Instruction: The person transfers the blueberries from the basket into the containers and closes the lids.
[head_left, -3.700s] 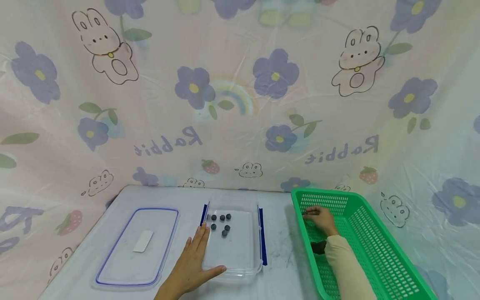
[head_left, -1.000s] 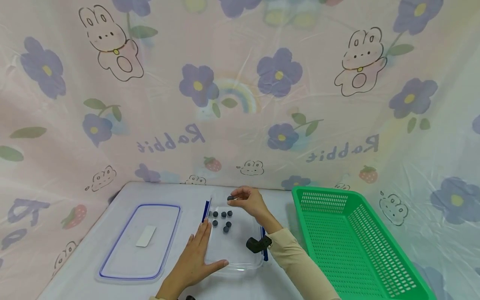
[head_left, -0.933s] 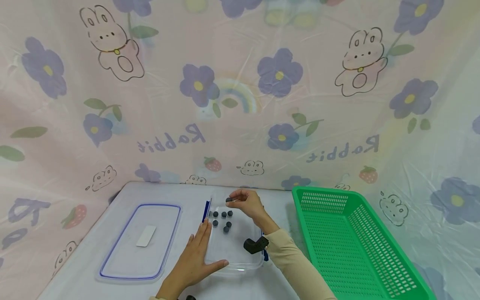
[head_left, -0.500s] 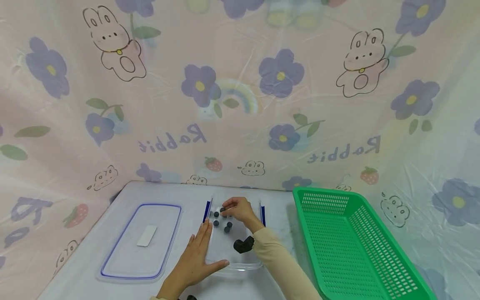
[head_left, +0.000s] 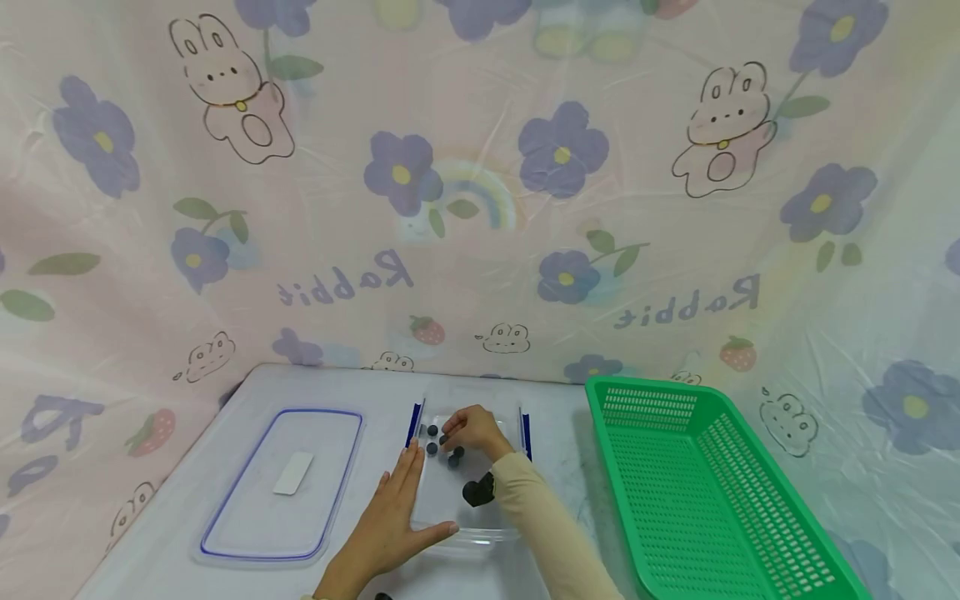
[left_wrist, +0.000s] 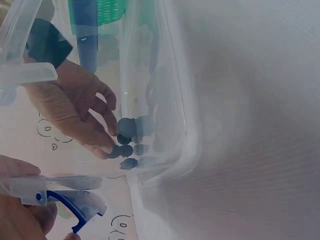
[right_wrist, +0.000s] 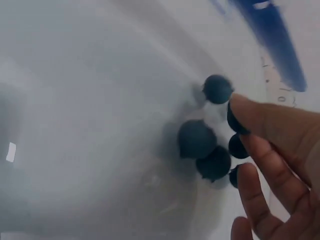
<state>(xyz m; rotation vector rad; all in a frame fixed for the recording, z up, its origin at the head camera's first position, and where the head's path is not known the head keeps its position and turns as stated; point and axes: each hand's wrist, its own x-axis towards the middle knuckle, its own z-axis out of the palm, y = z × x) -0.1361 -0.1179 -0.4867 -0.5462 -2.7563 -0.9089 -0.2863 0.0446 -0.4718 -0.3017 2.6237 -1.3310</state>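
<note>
A clear plastic food container point(head_left: 468, 534) with blue side latches stands mid-table. Several blueberries point(head_left: 432, 449) lie near its far left corner. My right hand point(head_left: 477, 432) reaches in over them and pinches one blueberry point(right_wrist: 235, 120) between thumb and index finger, just above or at the bottom among the others. Along the container's left side, my left hand point(head_left: 386, 521) rests against the rim with fingers extended and thumb spread over the front. In the left wrist view, a blue latch point(left_wrist: 75, 207) hangs beside the left fingers.
On the left lies a clear lid point(head_left: 247, 517) with a blue seal, bearing a white rectangle point(head_left: 293, 473). A green perforated basket point(head_left: 611, 467) stands at the right. Behind the table hangs a rabbit-patterned sheet point(head_left: 480, 250).
My right hand went from the green basket to the container carrying a blueberry, then lowered it towards the other blueberries. The left hand has stayed at the container's left side.
</note>
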